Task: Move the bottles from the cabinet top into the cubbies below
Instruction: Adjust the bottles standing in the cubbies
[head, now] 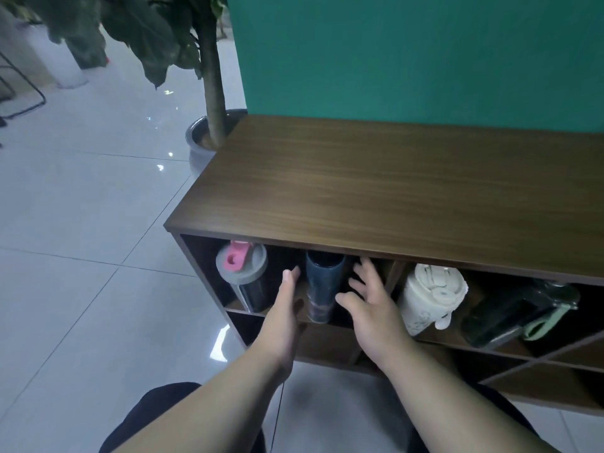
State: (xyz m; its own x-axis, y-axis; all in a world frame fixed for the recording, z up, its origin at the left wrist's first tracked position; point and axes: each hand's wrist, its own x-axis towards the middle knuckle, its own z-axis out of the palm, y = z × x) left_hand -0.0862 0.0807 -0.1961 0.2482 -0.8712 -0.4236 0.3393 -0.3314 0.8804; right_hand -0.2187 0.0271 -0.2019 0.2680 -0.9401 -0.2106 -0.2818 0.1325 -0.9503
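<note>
Head view, looking down over the brown wood-grain cabinet top (376, 178), which serves as the landmark here: its whole visible surface is bare, so the bottles appear to have left it already and the task looks close to done.

Directly under its front edge, in the upper-left cubby, stand two bottles. The clear shaker bottle with a grey lid and pink flip cap (243, 277) sits toward the left wall, upright. Beside it the tall dark blue tumbler (322, 286) stands upright too, its top just below the cabinet top's underside, probably set near the front lip so that it clears that edge.

The left hand (284, 315) is flat and open, palm turned inward, just left of the tumbler. The right hand (369, 302) has its fingers spread wide just to the tumbler's right. Neither grips anything; whether a fingertip brushes the tumbler cannot be told. Flanking it this way suggests they are steadying or letting go of it.

Under the cabinet top further right, in the next cubby, a cream-coloured mug-shaped bottle with a lidded top (428, 297) leans a little, and a dark green bottle with a pale green carry loop (516, 312) lies tilted on its side, perhaps too tall to stand there.
</note>
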